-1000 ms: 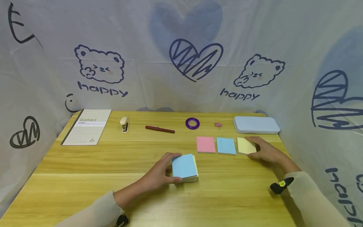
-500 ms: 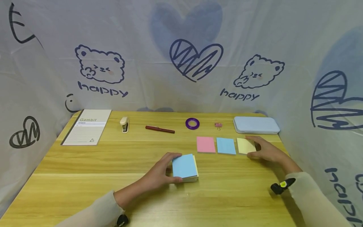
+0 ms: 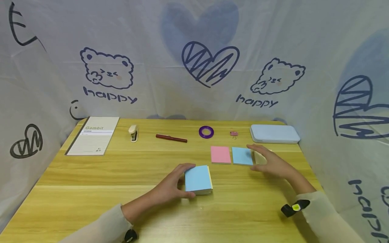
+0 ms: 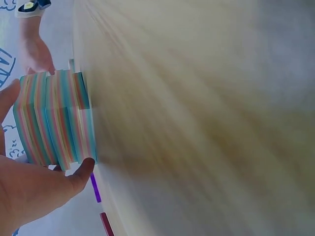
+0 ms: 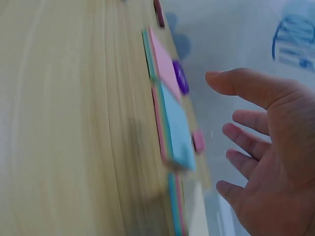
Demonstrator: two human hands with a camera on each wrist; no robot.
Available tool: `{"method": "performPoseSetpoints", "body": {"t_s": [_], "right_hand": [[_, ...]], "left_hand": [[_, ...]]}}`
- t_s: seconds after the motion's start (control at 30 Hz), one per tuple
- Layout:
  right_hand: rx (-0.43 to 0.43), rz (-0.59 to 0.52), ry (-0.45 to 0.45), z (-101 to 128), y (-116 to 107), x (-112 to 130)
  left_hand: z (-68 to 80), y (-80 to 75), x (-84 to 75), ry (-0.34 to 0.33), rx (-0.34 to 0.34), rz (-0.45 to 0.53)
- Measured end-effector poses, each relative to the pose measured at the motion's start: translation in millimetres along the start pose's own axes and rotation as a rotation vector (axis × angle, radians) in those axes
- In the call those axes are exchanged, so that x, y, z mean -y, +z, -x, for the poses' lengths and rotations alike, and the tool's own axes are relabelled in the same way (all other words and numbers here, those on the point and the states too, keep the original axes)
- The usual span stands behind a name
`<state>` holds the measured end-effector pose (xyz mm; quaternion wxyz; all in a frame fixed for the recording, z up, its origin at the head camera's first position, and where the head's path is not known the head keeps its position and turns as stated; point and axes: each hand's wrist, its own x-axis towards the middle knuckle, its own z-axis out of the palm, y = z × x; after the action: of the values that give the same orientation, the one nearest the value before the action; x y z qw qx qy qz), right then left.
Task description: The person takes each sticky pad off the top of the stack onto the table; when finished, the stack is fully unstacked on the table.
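My left hand (image 3: 170, 184) grips a thick pad of sticky notes (image 3: 198, 179) with a blue top sheet, near the middle of the wooden table (image 3: 91, 189); in the left wrist view the pad (image 4: 54, 118) shows striped coloured edges between thumb and fingers. A pink note (image 3: 221, 154), a blue note (image 3: 242, 156) and a yellow note (image 3: 259, 157) lie in a row behind it. My right hand (image 3: 270, 163) hovers with spread, relaxed fingers over the yellow note and holds nothing; the right wrist view shows it (image 5: 266, 152) open above the notes (image 5: 170, 108).
Along the back edge lie a notebook (image 3: 94, 135), a small stapler (image 3: 133, 133), a dark red pen (image 3: 171, 138), a purple tape roll (image 3: 206, 132), a pink binder clip (image 3: 234, 134) and a light blue case (image 3: 275, 133). Printed cloth walls enclose the table.
My right hand has lifted off the yellow note and moved left toward the blue note. The left hand and the pad have stayed in place.
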<state>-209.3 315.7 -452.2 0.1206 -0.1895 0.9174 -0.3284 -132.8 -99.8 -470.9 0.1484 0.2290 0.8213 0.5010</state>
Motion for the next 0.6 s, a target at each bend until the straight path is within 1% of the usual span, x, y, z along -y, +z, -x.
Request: {"method": "performPoseSetpoints", "body": {"t_s": [0.2,0.43,0.6], "right_hand": [[0.039,0.002,-0.105,-4.6,19.8,31.0],[0.116,-0.017,-0.188,-5.3,44.6,69.4],[0.161,-0.028,-0.253,-10.4,64.0,94.4]], "left_hand": [[0.3,0.6,1.8,0.026,0.002,-0.016],[-0.6,1.6,3.2,0.022,-0.007,-0.023],[-1.2,1.0,3.5,0.022,-0.009,-0.049]]}}
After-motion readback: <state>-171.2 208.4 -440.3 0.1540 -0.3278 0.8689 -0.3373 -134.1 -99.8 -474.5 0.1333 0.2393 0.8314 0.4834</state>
